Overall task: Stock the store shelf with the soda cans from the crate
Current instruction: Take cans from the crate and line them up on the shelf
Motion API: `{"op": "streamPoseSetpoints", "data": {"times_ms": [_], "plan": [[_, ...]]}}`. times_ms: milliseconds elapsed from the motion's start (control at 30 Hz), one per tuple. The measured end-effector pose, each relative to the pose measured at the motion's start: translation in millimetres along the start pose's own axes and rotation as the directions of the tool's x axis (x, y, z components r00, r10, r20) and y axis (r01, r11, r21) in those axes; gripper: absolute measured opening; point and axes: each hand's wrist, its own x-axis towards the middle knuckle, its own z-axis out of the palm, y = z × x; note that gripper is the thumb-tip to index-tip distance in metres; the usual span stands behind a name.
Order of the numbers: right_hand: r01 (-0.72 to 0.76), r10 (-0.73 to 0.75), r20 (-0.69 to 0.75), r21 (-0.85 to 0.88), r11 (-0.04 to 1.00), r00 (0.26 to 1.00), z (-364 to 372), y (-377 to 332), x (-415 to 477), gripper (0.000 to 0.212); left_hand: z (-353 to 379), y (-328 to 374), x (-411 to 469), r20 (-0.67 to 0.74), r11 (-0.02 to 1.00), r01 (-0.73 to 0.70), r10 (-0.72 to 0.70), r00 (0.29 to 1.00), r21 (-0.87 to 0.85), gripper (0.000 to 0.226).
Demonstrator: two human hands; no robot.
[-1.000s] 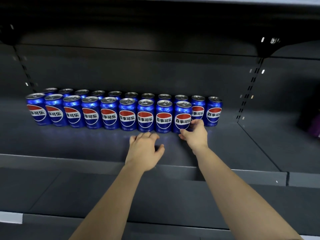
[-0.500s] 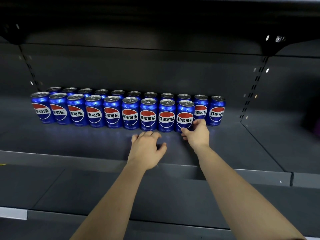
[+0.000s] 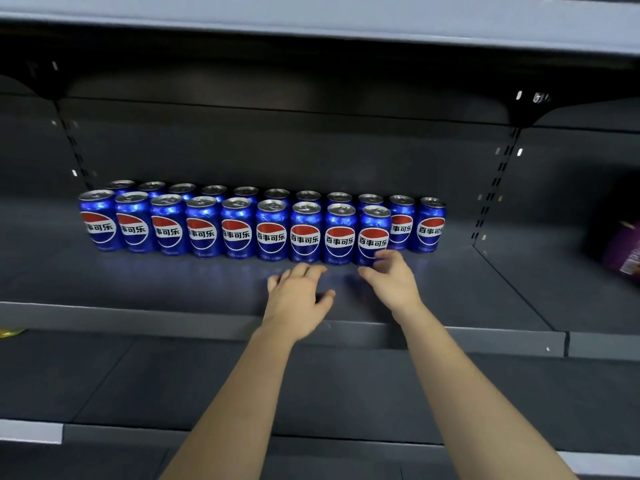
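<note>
Head camera looks down onto a dark grey shelf (image 3: 467, 289) where blue soda cans (image 3: 272, 233) stand upright in two tight rows near the back wall, labels facing outward. Nine cans make up the front row, and the longer back row runs two cans further to the right. At the right end of the front row stands the end can (image 3: 373, 233), and the right hand (image 3: 391, 280) is just in front of its base with thumb and fingers loosely curved toward it. That grip is wide and holds nothing; motion blur hides whether the fingertips touch the can. The left hand (image 3: 298, 294) hovers palm down over the bare shelf beside it, in front of the cans, its grip also wide with fingers relaxed and spread. An upper shelf (image 3: 311, 15) overhangs the cans and a lower shelf (image 3: 207, 386) lies beneath both forearms. A purple package (image 3: 623, 251) sits in the next bay to the right, and a yellow object (image 3: 10, 331) shows at the left edge
</note>
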Motion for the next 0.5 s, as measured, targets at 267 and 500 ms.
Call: {"op": "streamPoseSetpoints", "data": {"times_ms": [267,500], "plan": [[0.125,-0.118,-0.055,0.148,0.981,0.991,11,-9,-85,0.015,-34,-48,-57,-0.082,0.998,-0.043,0.039,0.996,-0.045,0.044],[0.085,-0.074,-0.056,0.237,0.968,0.996,32,12,-172,0.019,-40,-76,-137,-0.100,0.991,-0.103,0.094,0.991,-0.089,0.041]]}}
